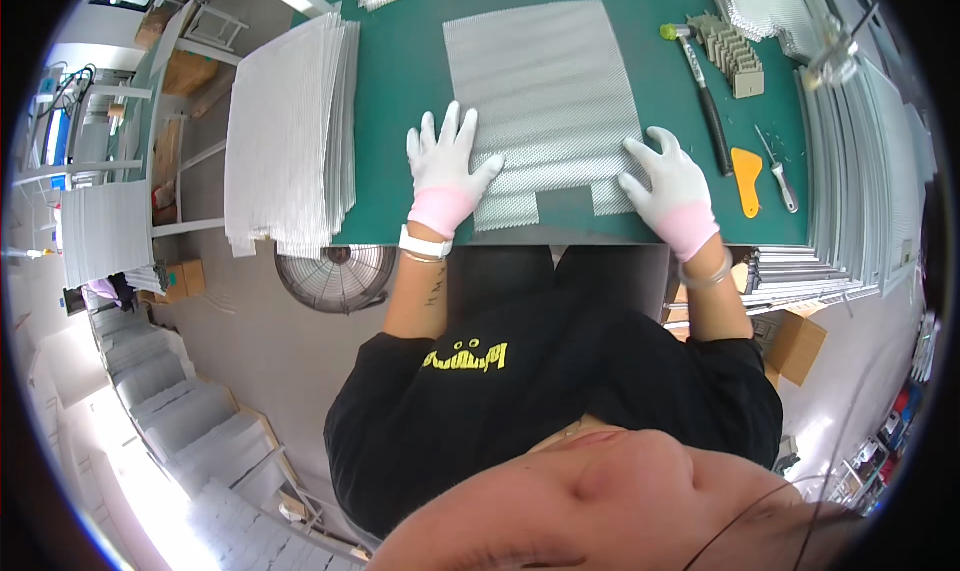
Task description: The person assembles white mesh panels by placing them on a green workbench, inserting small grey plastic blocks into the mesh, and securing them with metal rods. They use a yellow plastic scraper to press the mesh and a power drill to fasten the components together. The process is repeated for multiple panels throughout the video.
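Mesh sheet (545, 91) under both gloved hands' fingers (462, 136), table-flat.

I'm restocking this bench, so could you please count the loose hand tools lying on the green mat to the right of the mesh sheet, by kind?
Hammer: 1
Orange scraper: 1
Small knife: 1
Total: 3

All three lie just beyond the right hand, which rests on the mesh sheet along with the left hand.
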Demonstrator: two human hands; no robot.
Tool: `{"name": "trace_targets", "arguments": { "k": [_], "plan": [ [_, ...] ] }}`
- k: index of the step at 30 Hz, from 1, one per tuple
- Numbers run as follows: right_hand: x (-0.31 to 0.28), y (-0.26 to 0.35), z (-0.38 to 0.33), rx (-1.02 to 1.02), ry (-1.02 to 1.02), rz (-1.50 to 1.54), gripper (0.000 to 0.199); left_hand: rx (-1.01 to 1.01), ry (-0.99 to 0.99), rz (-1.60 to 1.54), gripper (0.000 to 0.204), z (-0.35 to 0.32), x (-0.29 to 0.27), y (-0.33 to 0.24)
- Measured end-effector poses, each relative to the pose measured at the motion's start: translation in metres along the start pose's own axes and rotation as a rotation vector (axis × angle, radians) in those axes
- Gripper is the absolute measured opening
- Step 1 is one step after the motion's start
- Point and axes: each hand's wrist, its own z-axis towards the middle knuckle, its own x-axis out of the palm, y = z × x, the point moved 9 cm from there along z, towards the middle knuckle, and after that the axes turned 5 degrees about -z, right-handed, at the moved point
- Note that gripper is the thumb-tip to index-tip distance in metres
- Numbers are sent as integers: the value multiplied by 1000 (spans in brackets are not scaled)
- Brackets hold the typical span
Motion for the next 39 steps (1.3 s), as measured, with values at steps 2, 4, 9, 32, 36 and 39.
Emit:
{"name": "trace_targets", "arguments": {
  "k": [2, 4, 9, 32, 36, 39],
  "plan": [
    [-16, -18, 29, -94, -55, 51, 39, 17, 112, 22, 76, 6, 12, 9],
    [-30, -51, 85, -78, -141, 54, 42, 59, 102, 14, 76, 11, 13, 13],
    [-24, -165, 281, 332, -157, -187, 64, 112, 70, 22, 74, 9, 8, 7],
    [-60, -216, 342, 547, -180, 181, 91, 100, 98, -15, 65, 7, -1, 14],
    [-27, -215, 320, 656, 141, -161, 97, 99, 22, -50, 61, 14, 5, 14],
    [-31, -216, 319, 652, -14, -153, 99, 95, 9, -57, 61, 13, 9, 14]
  ]
}}
